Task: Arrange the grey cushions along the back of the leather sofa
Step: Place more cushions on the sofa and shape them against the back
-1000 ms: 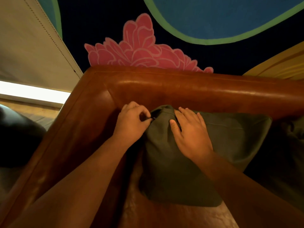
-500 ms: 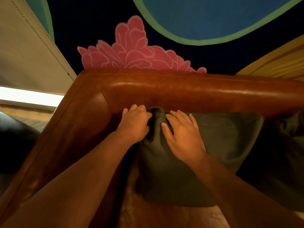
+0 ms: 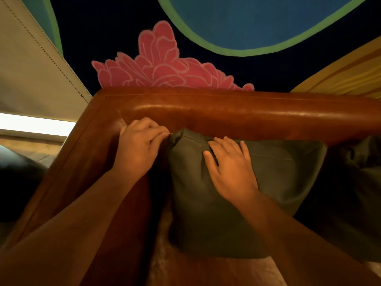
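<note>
Dark wall mural (image 3: 268, 75) with pink flower (image 3: 160, 65); pale blind (image 3: 31, 79) at left.

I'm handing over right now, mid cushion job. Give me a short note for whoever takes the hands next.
Left hand: pinching the top left corner of the grey cushion, at what looks like a small metal zip pull.
Right hand: flat on the cushion's front, near the top.
Cushion stands against the leather sofa's backrest, by the left corner.
Second grey cushion sits to its right, partly out of frame.
Left: finish the corner, let go, check the second one.
</note>
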Demonstrator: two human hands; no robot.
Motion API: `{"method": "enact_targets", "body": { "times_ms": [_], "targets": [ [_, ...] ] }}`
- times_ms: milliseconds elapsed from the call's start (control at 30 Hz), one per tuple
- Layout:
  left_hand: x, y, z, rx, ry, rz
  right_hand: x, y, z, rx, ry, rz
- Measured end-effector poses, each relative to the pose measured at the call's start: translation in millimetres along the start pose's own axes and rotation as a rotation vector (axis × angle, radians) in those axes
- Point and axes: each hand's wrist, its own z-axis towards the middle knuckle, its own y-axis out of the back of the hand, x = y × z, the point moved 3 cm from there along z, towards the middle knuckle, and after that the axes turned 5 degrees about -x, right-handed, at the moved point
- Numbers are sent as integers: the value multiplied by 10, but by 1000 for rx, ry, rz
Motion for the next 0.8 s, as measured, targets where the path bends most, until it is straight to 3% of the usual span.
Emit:
{"method": "enact_targets", "body": {
  "times_ms": [133,267,333,400,500,567,633,700,733,800],
  "targets": [
    [77,121,26,-27,-11,-13,-6,24,3,-63,14,4],
    [-16,110,-28,-132,149,-113,109,105,23,-275,131,16],
    [-34,95,-129,-220,312,-260,199,148,32,-377,185,-9],
    [-71,7,-279,-266,580,-450,300,140,35,-349,179,12],
    [-224,-275,-563,-174,1010,-786,347,80,-44,-132,105,58],
    [-321,-449,-709,-73,1116,-960,173,209,-168,-207,66,13],
    [-335,-520,-786,-40,1123,-995,-178,432,-359,-435,-32,-17],
    [-316,-555,-830,-62,1142,-980,-590,603,-567,-641,-266,70],
    [-317,-575,-846,-72,1162,-968,-773,609,-636,-686,-424,153],
    [-327,-615,-870,-83,1188,-945,-1054,475,-670,-621,-728,370]
  ]
}}
